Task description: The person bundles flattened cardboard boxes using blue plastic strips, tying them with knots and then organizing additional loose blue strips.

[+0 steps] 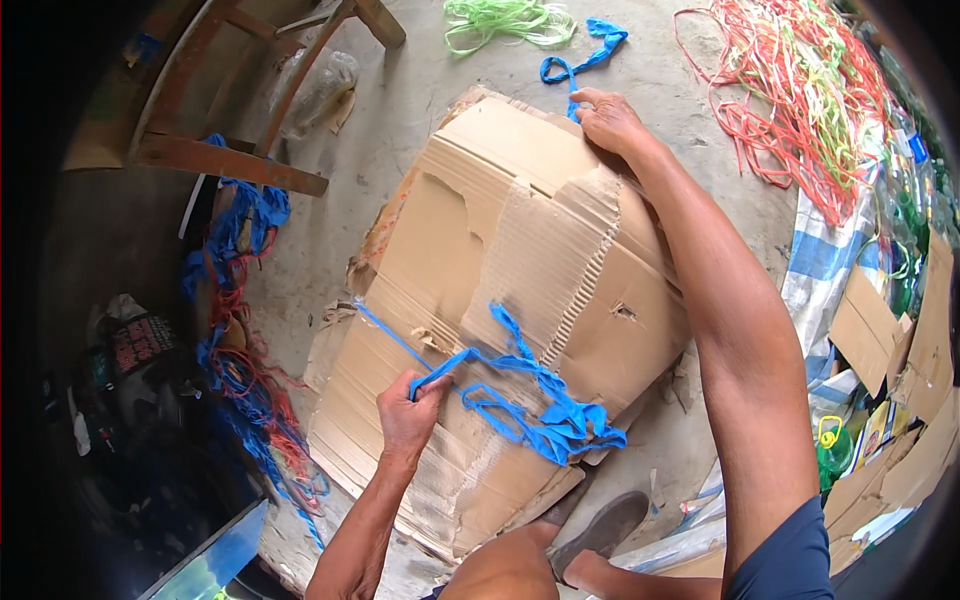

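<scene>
A stack of flattened cardboard point(450, 225) lies on the floor before me, its top sheet torn and creased. Over its near part my left hand point(410, 412) grips a blue plastic strip point(442, 369). That strip's loose, crumpled length rests on the cardboard to the right of the hand. A taut stretch of blue runs from the left edge of the stack toward this hand. At the far edge my right hand point(606, 120) pinches another blue strip point(604, 43), whose twisted end trails onto the floor. Whether the blue pieces join under the stack is hidden.
A wooden frame point(225, 161) stands at the upper left, above tangled blue and red strips point(232, 300). Green strapping point(510, 22) lies at the far side. Red and green strapping point(795, 97), plastic bottles point(904, 202) and cardboard scraps point(862, 330) crowd the right.
</scene>
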`<move>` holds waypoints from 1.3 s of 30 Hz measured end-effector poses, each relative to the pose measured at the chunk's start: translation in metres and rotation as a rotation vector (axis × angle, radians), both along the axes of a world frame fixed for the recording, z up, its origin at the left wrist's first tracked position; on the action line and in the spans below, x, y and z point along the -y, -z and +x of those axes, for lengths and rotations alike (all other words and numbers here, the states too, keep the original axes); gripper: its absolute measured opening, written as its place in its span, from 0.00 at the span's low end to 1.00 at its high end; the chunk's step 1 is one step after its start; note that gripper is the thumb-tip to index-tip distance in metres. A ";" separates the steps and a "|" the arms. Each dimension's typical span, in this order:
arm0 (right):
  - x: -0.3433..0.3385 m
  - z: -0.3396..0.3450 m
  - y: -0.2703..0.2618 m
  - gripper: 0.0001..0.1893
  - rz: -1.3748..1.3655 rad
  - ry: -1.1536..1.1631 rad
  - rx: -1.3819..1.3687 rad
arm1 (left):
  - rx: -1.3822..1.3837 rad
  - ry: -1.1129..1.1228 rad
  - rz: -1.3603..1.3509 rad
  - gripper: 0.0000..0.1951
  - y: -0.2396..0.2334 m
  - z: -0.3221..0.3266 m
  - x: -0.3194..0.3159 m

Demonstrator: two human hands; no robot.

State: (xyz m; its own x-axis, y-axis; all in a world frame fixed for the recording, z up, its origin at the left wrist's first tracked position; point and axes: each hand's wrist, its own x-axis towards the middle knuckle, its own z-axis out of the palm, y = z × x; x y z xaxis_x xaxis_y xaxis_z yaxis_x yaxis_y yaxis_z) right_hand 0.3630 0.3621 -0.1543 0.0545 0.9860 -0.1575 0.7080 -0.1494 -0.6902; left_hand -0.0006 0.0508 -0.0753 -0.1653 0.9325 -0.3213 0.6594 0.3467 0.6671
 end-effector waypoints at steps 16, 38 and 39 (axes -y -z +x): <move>-0.023 -0.020 0.026 0.19 -0.141 -0.237 0.513 | 0.015 -0.021 0.019 0.19 0.009 -0.003 0.002; -0.010 -0.004 0.006 0.08 0.064 0.591 -0.949 | -0.004 -0.004 0.003 0.19 0.007 -0.004 -0.001; -0.009 -0.001 0.003 0.08 0.062 0.591 -0.947 | -0.007 -0.014 -0.018 0.19 0.006 -0.004 0.000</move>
